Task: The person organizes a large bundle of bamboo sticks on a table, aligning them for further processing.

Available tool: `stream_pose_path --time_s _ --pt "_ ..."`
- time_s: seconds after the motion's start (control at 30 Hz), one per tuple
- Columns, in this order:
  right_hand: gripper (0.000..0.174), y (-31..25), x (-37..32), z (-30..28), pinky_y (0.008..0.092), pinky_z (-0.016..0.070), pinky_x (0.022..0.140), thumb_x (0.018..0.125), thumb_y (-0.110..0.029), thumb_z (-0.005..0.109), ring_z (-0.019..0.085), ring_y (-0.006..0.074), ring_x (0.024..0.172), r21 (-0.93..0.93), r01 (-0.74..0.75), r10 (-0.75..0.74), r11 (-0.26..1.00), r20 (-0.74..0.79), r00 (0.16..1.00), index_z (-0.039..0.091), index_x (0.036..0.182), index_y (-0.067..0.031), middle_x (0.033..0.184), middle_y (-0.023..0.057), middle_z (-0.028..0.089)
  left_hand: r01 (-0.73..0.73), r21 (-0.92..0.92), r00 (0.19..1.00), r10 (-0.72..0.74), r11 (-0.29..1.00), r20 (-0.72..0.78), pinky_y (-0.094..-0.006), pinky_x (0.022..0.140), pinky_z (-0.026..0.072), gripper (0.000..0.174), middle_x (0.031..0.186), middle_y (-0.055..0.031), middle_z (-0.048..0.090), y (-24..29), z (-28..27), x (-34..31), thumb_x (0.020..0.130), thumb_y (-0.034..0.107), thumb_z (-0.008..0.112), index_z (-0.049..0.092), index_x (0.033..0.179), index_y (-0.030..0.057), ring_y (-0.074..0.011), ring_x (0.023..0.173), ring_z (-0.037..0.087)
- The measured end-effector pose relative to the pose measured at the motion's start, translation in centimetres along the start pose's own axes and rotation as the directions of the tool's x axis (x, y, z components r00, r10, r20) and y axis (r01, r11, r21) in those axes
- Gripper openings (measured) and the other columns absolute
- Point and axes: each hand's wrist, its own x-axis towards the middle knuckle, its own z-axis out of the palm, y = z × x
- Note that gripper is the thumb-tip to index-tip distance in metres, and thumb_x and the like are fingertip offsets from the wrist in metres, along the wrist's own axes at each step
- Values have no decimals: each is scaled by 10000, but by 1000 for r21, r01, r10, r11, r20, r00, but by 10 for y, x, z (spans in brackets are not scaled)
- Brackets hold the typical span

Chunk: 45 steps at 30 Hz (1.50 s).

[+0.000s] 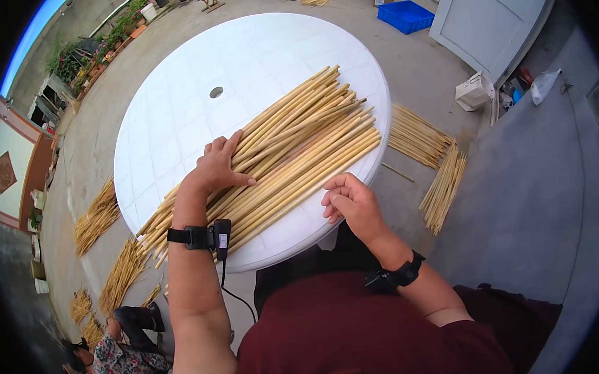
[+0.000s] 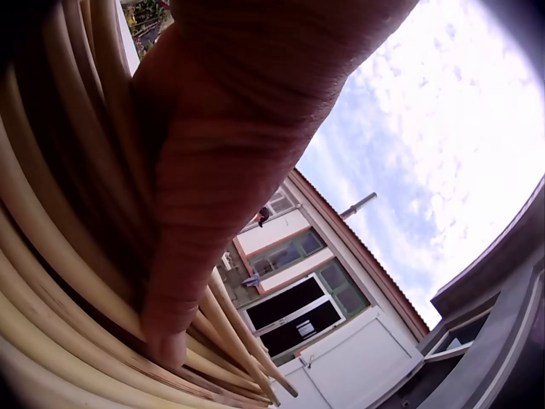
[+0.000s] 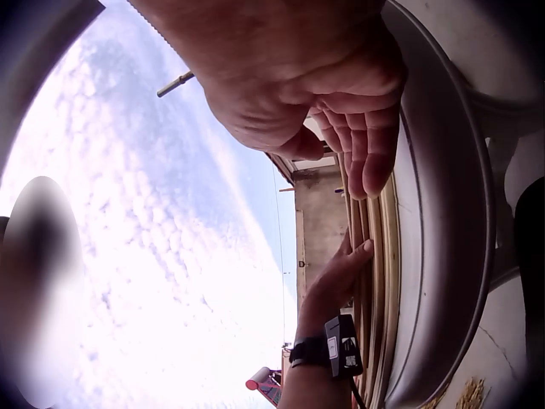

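Observation:
A thick layer of long straw-coloured sticks (image 1: 311, 149) lies slantwise across a round white table (image 1: 167, 119). On top of them rests my left hand (image 1: 216, 170), its thumb stretched over the sticks and its fingers spread toward their far side. The left wrist view shows that thumb (image 2: 192, 256) close up, lying across several sticks (image 2: 60, 281). My right hand (image 1: 354, 203) hovers by the near table edge, beside the sticks' right part, fingers loosely bent and holding nothing. From the right wrist, the right fingers (image 3: 370, 162) overlap the stick ends.
More stick bundles lie on the ground right of the table (image 1: 419, 137) and at its left (image 1: 98, 218). A seated person (image 1: 129, 362) is at the lower left. A blue crate (image 1: 406, 17) stands at the back right, near a pale door (image 1: 490, 21).

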Motion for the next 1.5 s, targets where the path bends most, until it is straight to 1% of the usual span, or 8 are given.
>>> stream_pose_path --time_s 0.03,0.17,0.53,0.67,0.73,0.8,1.2,1.5 --pt "325 -2 -8 0 388 569 875 972 -45 506 657 277 1070 115 -176 171 978 52 984 512 1281 57 1182 215 630 1 -4 1000 -1 1000 3 -506 1150 341 1262 1496 -183 403 -2 1 1 569 542 901 239 1597 231 -385 1436 313" --pt "740 12 -19 -1 469 452 1090 1020 -169 535 471 417 1359 539 -294 191 789 240 952 95 1558 82 1478 347 381 8 -16 1000 -8 1000 13 -516 1157 338 1288 1494 -201 390 -3 6 3 565 558 899 213 1605 231 -407 1434 296" --pt "404 28 49 38 445 473 1058 1013 -144 549 583 292 1205 736 -236 -18 635 319 947 457 1366 28 1327 169 565 -4 -194 988 34 981 153 -482 1147 355 1274 1434 -261 453 39 8 -40 644 564 884 183 1606 110 -413 1388 386" --pt "410 23 62 59 428 494 1026 988 -138 609 595 258 1178 751 -181 -23 636 252 967 489 1347 19 1275 144 592 -36 -654 980 156 756 126 -356 1169 319 1219 1517 -250 430 54 2 -49 699 327 910 142 1588 2 -292 1414 426" --pt "457 35 74 68 410 521 982 957 -181 675 602 246 1156 737 -141 -4 661 191 982 509 1334 18 1252 137 604 -62 -710 981 172 702 85 -359 1163 319 1165 1496 -208 460 52 9 -46 722 316 887 168 1603 66 -294 1393 434" --pt "457 39 83 69 406 527 969 946 -184 694 611 243 1137 738 -186 20 649 227 974 523 1324 10 1227 130 618 -121 -886 951 307 448 25 -354 1173 299 1102 1508 -154 434 45 21 -36 728 277 874 216 1586 66 -253 1403 391" --pt "455 48 79 70 385 535 977 934 -96 688 617 257 1144 822 -104 -30 560 146 989 509 1339 11 1241 132 622 -46 -643 976 172 764 135 -360 1187 286 1213 1528 -211 419 71 -2 -45 651 140 904 155 1601 58 -290 1434 388" --pt "480 54 73 66 424 471 1078 937 -109 651 567 269 1235 884 -80 -144 460 163 976 487 1381 -25 1321 117 586 -284 -385 949 314 878 15 -363 1176 325 1185 1525 -250 415 97 -15 -52 674 132 900 158 1592 29 -314 1433 400"
